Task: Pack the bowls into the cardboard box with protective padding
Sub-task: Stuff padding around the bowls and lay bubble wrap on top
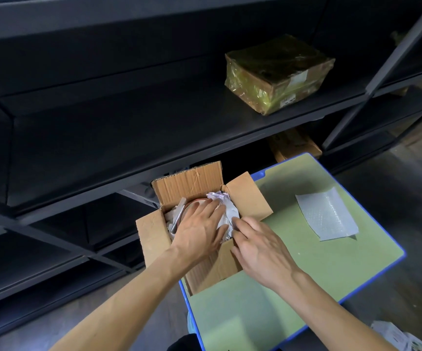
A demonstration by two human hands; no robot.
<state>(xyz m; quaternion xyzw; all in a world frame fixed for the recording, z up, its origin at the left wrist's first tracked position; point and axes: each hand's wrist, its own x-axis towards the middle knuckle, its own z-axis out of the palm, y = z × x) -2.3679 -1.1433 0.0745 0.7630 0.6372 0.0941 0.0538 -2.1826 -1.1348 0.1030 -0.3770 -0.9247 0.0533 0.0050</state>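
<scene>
A corrugated cardboard box stands open at the far left edge of a pale green work board, its four flaps splayed outward: one upright at the back, one to each side, one folded down toward the camera. Inside, the curved red-edged rim of one bowl shows at the left. It is bedded in crumpled white paper that fills the right side of the box and also shows along its left wall. How many bowls lie beneath cannot be told.

Both bare forearms reach in from the bottom of the frame. The left hand lies palm-down over the bowl and the paper, wrist above the box's near wall, fingers straight and slightly fanned, gripping nothing. The right hand comes in from the near right corner, back of the hand up, its fingers a little apart and gently bent, tips touching the paper by the box's right wall. Its thumb lies against the cardboard there.

The board is smooth and matte with a bright blue rim and rounded corners. On it, well to the right of the box, lies one flat grey sheet of bubble wrap, one edge curling. Behind the board runs dark metal shelving. One shelf carries a single parcel bound in glossy yellowish film with a white label. A second brown carton sits on the level below, and loose printed papers lie at lower right.
</scene>
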